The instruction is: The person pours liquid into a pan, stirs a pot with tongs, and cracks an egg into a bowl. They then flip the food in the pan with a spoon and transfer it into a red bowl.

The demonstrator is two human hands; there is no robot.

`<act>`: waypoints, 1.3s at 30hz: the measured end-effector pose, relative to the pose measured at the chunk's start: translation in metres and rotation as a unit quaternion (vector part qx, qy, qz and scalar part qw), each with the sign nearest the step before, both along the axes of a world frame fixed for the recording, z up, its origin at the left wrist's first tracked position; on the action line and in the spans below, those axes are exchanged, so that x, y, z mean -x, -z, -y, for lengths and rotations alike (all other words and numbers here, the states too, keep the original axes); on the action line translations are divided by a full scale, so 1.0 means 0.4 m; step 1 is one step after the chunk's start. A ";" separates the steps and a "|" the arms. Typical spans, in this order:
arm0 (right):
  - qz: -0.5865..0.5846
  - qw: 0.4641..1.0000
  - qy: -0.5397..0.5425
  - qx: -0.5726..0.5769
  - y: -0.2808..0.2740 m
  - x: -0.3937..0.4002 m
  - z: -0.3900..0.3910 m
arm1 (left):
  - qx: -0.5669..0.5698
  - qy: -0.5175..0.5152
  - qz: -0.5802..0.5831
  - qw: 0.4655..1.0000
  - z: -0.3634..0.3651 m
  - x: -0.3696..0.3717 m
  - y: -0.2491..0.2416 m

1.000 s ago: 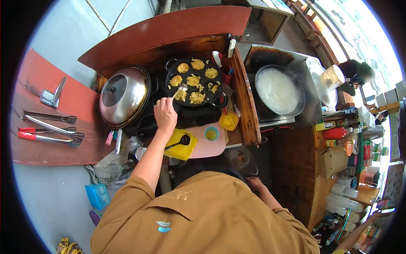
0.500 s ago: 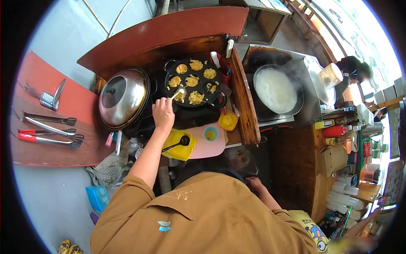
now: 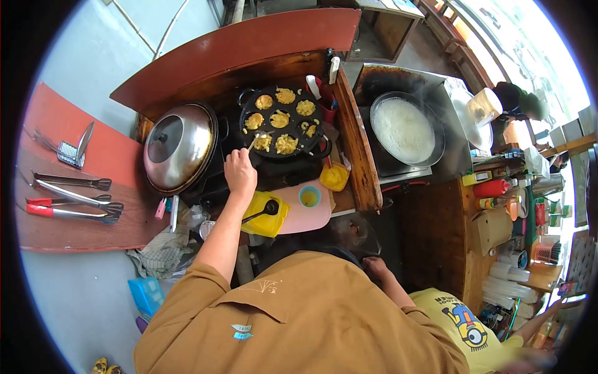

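Note:
My left hand (image 3: 239, 173) is closed around the handle of a small spoon (image 3: 253, 142). The spoon's tip reaches the lower left hollow of a black round multi-hollow pan (image 3: 278, 117), where yellow, lumpy fritters (image 3: 286, 144) are frying, some more browned. Below sit a yellow tub (image 3: 274, 225) with a black ladle (image 3: 266, 210) across it, and a light blue cup (image 3: 309, 196) on a pink board (image 3: 299, 219). My right hand (image 3: 375, 268) is low by my body with fingers curled; what they hold, if anything, is hidden. It is near a clear plastic bag (image 3: 356, 232).
A domed steel lid (image 3: 180, 146) covers a pan on the left. Tongs (image 3: 78, 209) lie on a red shelf. On the right, a wide pan (image 3: 405, 131) holds steaming pale liquid. A wooden partition (image 3: 360, 143) divides the stoves. A person in a yellow shirt (image 3: 458, 324) is close at lower right.
The spoon has tilted lower, its bowl now down at the lower left fritter. My left hand has shifted slightly down in view. The person in yellow has moved further into view.

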State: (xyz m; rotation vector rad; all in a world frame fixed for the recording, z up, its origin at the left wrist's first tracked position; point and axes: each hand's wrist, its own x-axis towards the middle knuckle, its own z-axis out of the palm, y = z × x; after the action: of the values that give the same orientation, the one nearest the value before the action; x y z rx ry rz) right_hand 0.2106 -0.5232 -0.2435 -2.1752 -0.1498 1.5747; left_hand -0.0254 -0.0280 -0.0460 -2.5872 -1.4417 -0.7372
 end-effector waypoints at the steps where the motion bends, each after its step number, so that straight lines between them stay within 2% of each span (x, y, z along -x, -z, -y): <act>1: -0.002 1.000 0.001 0.000 0.001 -0.001 -0.002 | 0.003 -0.001 0.008 1.000 0.003 0.008 0.002; 4: 0.001 0.998 -0.052 0.034 0.012 -0.002 0.007 | 0.006 0.003 0.025 1.000 -0.001 0.010 0.000; 6: 0.059 0.993 -0.098 0.031 0.038 0.004 0.018 | 0.015 -0.010 0.053 0.998 -0.001 0.002 -0.012; 9: 0.058 0.992 -0.111 0.032 0.007 0.011 0.000 | 0.030 -0.050 0.060 0.997 -0.007 0.001 -0.026; 13: 0.057 0.992 -0.110 0.022 -0.013 0.010 -0.012 | 0.059 -0.055 0.047 0.996 -0.003 0.013 -0.013; 16: 0.045 0.995 -0.087 0.007 0.020 -0.002 -0.004 | 0.070 -0.028 0.053 0.996 0.028 0.020 -0.034; 18: 0.075 0.987 -0.141 -0.005 0.004 -0.014 -0.016 | 0.062 0.012 0.113 0.992 0.050 0.026 -0.052; 24: 0.044 0.995 -0.086 0.014 -0.012 -0.007 -0.021 | 0.122 0.048 0.108 0.986 0.110 0.041 -0.043; 26: 0.052 0.995 -0.087 0.014 -0.018 -0.003 -0.021 | 0.118 0.040 0.092 0.988 0.094 0.044 -0.021; 28: 0.050 0.995 -0.088 0.018 -0.020 -0.002 -0.021 | 0.113 -0.010 0.068 0.991 0.076 0.042 -0.012; 32: 0.046 0.996 -0.075 0.015 -0.046 0.001 -0.038 | 0.100 -0.013 0.076 0.992 0.061 0.036 -0.034; 34: 0.029 0.997 -0.057 0.048 -0.064 -0.001 -0.041 | 0.140 -0.010 0.050 0.989 0.063 0.034 -0.044; 38: 0.013 0.999 -0.024 0.043 -0.041 0.003 -0.020 | 0.101 0.000 0.094 0.991 0.018 -0.019 -0.055; 39: 0.033 0.998 -0.050 0.030 -0.030 0.002 -0.010 | 0.085 0.009 0.098 0.991 -0.007 -0.042 -0.056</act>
State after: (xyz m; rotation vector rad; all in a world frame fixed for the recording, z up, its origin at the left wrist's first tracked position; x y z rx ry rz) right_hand 0.2099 -0.5190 -0.2315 -2.2989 -0.2397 1.5809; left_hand -0.0088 -0.0252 -0.0236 -2.7224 -1.6015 -0.9351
